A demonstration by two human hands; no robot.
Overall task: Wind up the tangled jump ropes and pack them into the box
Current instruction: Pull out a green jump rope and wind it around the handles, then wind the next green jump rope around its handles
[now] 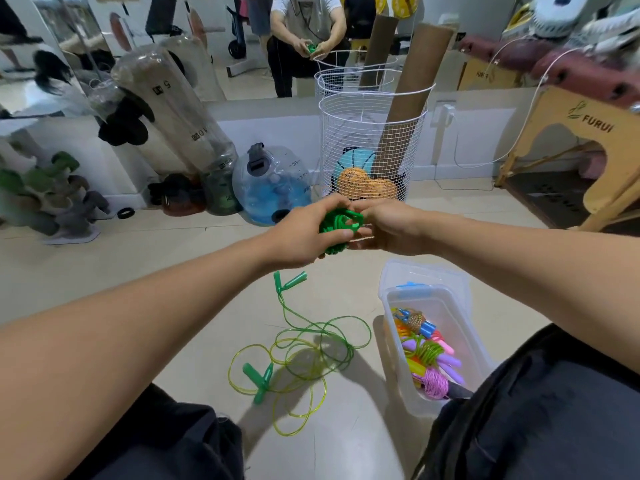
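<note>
Hands, left point(304, 233) and right point(382, 228), both clutch a wound green rope bundle point(337, 226), its long axis upright.

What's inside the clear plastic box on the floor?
The clear plastic box holds wound-up jump ropes: orange, purple, pink and green ones, plus a blue handle. The person's dark trouser leg covers the near end, so anything there is hidden.

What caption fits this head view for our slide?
Both hands wind a green rope; another rope lies tangled beside the box.
</note>
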